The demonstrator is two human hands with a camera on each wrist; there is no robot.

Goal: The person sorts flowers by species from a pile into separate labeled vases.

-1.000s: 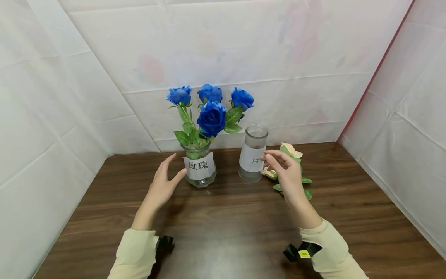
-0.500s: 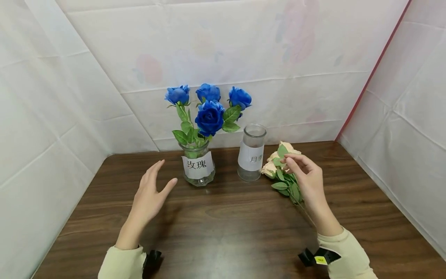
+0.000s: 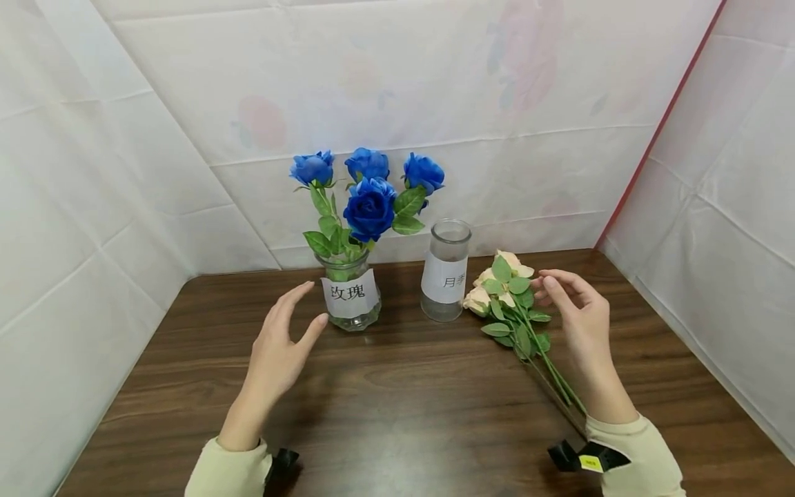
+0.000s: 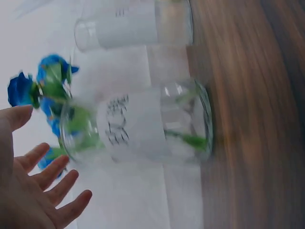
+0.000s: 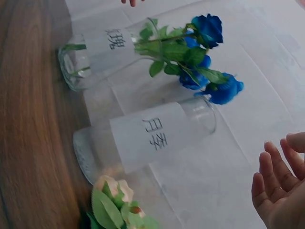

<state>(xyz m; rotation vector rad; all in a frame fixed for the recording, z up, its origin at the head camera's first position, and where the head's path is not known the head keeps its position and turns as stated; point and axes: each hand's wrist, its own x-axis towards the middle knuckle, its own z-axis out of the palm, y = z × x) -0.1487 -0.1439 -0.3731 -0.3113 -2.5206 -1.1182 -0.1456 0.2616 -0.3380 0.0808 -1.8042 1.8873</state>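
Dark wood table [image 3: 397, 400], white cloth walls [image 3: 435, 62]. L hand [image 3: 278, 352] wide, nr vase [image 3: 356, 322] w/ blue roses [image 3: 370, 208]; R hand [image 3: 580, 317] loosely bent, holding nothing, by cream flowers [image 3: 477, 301] on table. R wrist cam cuts flowers off; L wrist view's blurry.

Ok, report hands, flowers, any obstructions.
Left hand, right hand: both empty. Blue roses in white-labelled clear glass vase. Cream green-stemmed flowers lying beside right hand, nothing visibly between.
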